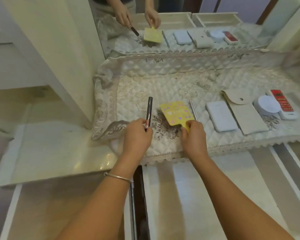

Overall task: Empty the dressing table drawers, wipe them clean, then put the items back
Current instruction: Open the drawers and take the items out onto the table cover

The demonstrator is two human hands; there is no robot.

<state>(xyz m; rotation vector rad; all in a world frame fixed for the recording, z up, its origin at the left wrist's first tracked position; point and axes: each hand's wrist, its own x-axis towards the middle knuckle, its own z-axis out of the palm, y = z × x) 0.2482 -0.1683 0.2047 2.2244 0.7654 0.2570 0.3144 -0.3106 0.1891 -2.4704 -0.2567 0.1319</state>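
The quilted cloth [163,80] covers the dressing table top. Near the person, two drawers [189,196] stand pulled out, and only their pale floors show. On the cloth at the right lie a beige pouch [246,116], snapped closed, a light blue flat case [221,116], a round white jar [267,105] and a red-and-white gadget [282,104], perhaps a remote. The right hand [194,135] pinches the handle of a yellow paddle [175,112] that lies on the cloth. The left hand [137,135] grips a dark cosmetic pencil [149,108].
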